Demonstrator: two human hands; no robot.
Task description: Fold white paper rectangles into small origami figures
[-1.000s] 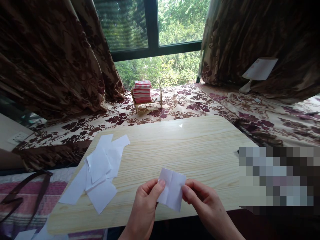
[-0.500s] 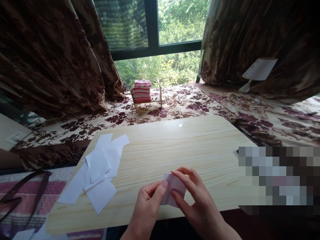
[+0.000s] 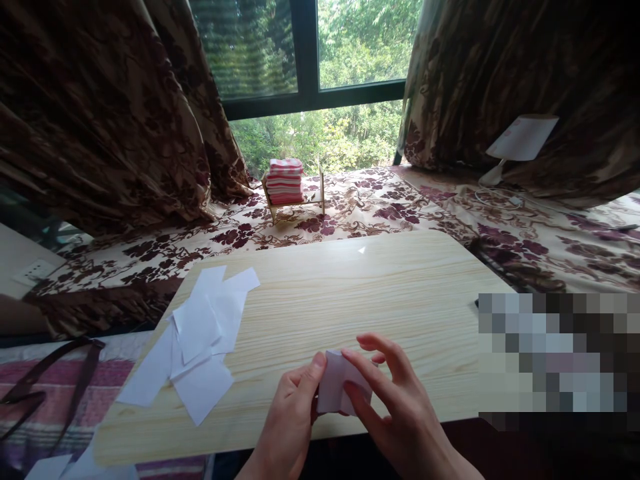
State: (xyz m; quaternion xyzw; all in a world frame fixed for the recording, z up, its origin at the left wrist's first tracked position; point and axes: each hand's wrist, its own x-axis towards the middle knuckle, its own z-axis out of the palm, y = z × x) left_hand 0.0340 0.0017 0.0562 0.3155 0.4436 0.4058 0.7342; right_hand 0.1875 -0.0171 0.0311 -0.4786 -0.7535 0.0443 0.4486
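Left fingers (image 3: 317,365), right fingers (image 3: 367,375): white paper (image 3: 330,393) between, touching both.

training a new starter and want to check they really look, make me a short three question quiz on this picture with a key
1. Open: what does the left hand hold?
2. True or false: the loose sheets on the table overlap one another.
3. Multiple choice: beyond the table, the striped cloths are a) spread flat, b) folded in a stack, c) hung up.

Key:
1. A small piece of white paper.
2. True.
3. b.
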